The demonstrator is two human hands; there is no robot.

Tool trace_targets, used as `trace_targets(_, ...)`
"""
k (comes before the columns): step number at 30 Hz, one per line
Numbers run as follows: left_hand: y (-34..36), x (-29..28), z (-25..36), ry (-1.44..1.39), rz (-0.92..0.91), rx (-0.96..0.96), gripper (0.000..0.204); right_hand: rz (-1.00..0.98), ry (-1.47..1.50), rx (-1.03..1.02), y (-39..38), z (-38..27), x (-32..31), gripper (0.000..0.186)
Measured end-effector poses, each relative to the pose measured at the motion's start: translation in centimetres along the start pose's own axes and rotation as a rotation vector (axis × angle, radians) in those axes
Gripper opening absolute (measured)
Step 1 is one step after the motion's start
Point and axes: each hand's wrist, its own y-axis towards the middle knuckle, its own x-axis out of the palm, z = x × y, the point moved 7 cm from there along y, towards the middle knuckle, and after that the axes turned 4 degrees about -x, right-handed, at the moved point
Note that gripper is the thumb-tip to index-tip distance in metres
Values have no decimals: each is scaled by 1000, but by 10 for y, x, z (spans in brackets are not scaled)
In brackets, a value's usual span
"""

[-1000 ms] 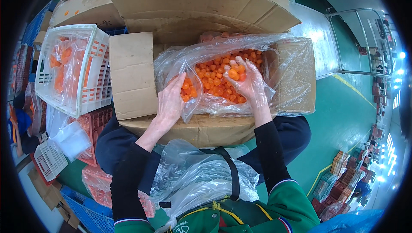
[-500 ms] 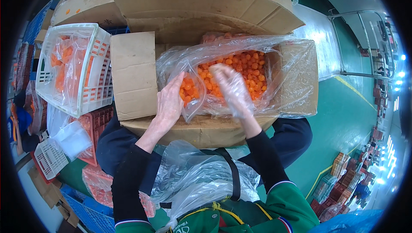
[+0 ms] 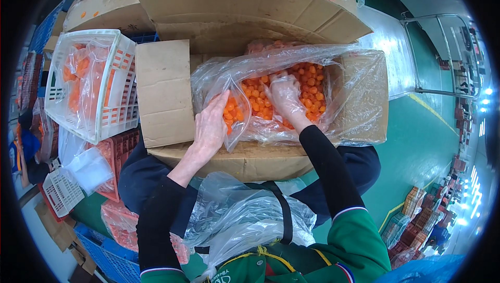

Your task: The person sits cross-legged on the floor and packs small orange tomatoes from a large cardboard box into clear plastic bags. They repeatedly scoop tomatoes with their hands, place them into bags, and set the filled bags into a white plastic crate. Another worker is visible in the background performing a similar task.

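Observation:
An open cardboard box [image 3: 164,90] sits before me, lined with a large crumpled clear bag [image 3: 344,116] full of small, glossy orange pieces [image 3: 311,90]. My left hand [image 3: 208,126] grips the left side of a small clear bag [image 3: 234,113] partly filled with the same pieces, resting at the left of the box. My right hand [image 3: 284,95], in a clear thin glove, is down among the loose pieces with fingers curled; what they hold, if anything, is hidden.
A white crate [image 3: 56,85] of bagged orange pieces stands left, above a red crate [image 3: 117,152]. More cartons [image 3: 109,9] are behind. A metal trolley [image 3: 396,64] is right, with stacked crates [image 3: 401,225] farther off. Another person [image 3: 28,147] is at far left.
My right hand held orange pieces up, swung left toward the small bag, and is now lowered into the pile. My left hand stays on the small bag.

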Motion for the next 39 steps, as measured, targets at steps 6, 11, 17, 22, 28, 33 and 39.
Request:
trace_targets(6,1,1,3,-10,-11,9,61,39,318,-161,-31,25,-15,29)
trace_targets(11,-1,-1,1,10,-11,6,61,-154,957,383,-45,59,-13,33)
trace_targets(17,1,4,4,-1,-23,25,62,-134,2236,760,-58,73,33,33)
trace_targets(22,1,3,2,-5,-21,22,61,-76,2686,797,-61,53,24,37)
trace_targets(28,1,5,1,7,-25,13,62,-71,2760,647,-57,47,19,45)
trace_targets(33,1,4,2,16,-35,-1,62,-14,2769,626,-57,49,11,47)
trace_targets(39,1,4,1,24,-28,3,63,-87,2785,438,-56,39,-11,44)
